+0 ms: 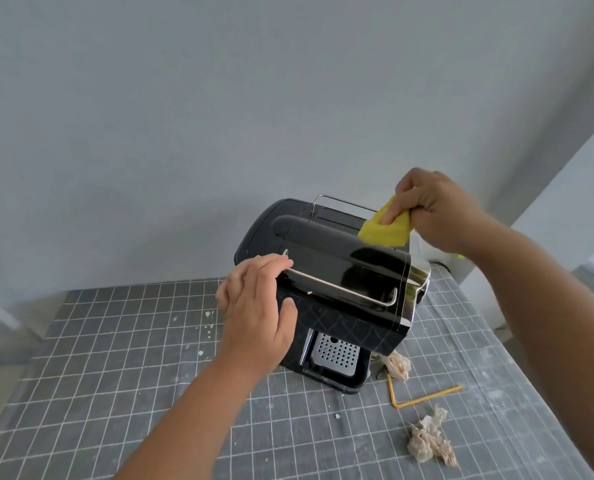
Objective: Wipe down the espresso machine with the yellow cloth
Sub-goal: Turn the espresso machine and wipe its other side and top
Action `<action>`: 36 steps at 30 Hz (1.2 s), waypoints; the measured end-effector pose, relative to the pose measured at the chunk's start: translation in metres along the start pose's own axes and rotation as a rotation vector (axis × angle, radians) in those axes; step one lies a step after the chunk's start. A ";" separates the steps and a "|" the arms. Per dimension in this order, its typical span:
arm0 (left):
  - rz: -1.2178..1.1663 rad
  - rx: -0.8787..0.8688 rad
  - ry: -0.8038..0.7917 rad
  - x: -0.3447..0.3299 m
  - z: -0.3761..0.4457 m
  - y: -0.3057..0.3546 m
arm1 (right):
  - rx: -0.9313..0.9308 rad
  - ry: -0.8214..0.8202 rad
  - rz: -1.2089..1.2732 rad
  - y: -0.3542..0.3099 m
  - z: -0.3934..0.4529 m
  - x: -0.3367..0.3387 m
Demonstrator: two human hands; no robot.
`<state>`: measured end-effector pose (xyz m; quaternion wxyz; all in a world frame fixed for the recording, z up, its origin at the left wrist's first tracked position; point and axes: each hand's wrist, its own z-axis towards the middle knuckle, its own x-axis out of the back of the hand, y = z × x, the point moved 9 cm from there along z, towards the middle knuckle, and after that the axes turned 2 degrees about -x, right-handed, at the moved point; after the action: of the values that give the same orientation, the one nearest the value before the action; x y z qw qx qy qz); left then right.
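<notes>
Espresso machine [337,282] on tabletop [115,358] steadied by left hand [257,310], fingers relaxed against its side, while right hand [434,209] fingers pinch yellow cloth [385,230] onto top to wipe.

Espresso machine [337,282] left side behind hand [257,306]

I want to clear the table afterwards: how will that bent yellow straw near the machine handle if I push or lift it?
The yellow straw looks thin and hollow, so it is probably very light and would skid on the grid cloth at a nudge. It lies bent into an L, so it is unlikely to roll far. A thin tube like that would likely crush under a hard pinch.
</notes>
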<state>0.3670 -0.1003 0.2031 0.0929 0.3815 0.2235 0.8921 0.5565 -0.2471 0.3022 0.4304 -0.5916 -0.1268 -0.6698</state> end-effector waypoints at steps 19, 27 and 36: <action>-0.299 0.102 -0.176 -0.014 0.049 -0.028 | -0.205 0.192 -0.212 -0.090 -0.114 -0.122; -0.276 0.062 -0.171 -0.011 0.050 -0.033 | -0.202 -0.055 -0.219 -0.075 -0.158 -0.157; -0.669 0.181 -0.215 -0.017 0.063 -0.041 | 0.061 0.274 -0.104 -0.112 -0.115 -0.051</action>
<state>0.4239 -0.0494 0.2112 0.3686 0.3855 0.4032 0.7436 0.3930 -0.2371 0.2635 0.4264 -0.4739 -0.1177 -0.7614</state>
